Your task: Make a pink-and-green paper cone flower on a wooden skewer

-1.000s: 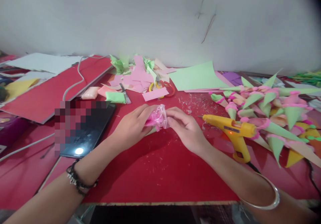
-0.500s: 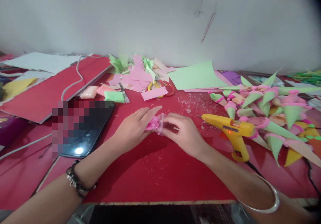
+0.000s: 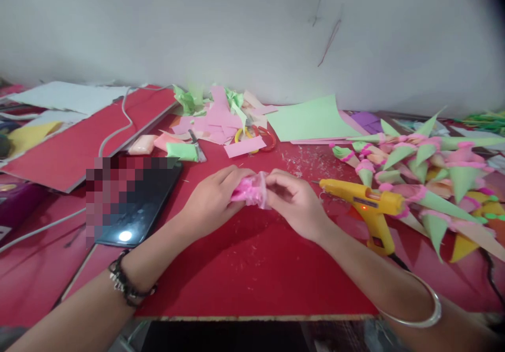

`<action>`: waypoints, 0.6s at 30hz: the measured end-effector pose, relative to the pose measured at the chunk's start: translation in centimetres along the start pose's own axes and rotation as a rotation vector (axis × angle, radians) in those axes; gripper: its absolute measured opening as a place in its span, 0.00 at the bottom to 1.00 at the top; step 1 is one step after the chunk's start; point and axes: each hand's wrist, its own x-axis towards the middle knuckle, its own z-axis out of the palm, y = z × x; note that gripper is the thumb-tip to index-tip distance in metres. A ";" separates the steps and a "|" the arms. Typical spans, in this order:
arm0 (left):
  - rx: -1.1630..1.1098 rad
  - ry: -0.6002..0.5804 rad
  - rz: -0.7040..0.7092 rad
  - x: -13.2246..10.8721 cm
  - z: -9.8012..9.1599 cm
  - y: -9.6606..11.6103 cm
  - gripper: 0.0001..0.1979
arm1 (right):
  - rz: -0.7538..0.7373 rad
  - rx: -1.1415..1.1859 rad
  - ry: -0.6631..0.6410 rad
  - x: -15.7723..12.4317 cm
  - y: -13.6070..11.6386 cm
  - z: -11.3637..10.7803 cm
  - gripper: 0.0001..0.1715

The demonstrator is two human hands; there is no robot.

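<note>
You have one pink packet [image 3: 249, 191] raised between your hands, over the middle of the red table [image 3: 256, 268]. Your left hand [image 3: 213, 197] curls its fingers around the pink-filled end, while your right hand [image 3: 298, 202] pinches the clear plastic end between thumb and fingers. The step in hand looks like working at the plastic; the next move seems to call for a steady left hold and a fine right pinch. Counted around you: one yellow glue gun [image 3: 365, 199] with its light on, beside your right hand; one phone [image 3: 145, 204] left of your left hand; one green packet [image 3: 183, 152] and one peach packet [image 3: 142, 144] beyond it; one large green sheet [image 3: 307, 118]. The paper cones [image 3: 463, 181] at right overlap too much to count.
</note>
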 end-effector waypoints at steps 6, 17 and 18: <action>0.060 0.084 -0.084 -0.1 -0.1 -0.7 0.15 | 0.196 0.512 0.208 0.7 0.6 -0.7 0.05; 0.356 0.002 -0.429 -0.4 0.3 -2.2 0.23 | 0.286 0.662 0.182 0.7 1.1 -0.4 0.07; 0.361 -0.001 -0.424 -0.4 0.4 -2.2 0.24 | 0.306 0.656 0.166 0.7 1.1 -0.3 0.07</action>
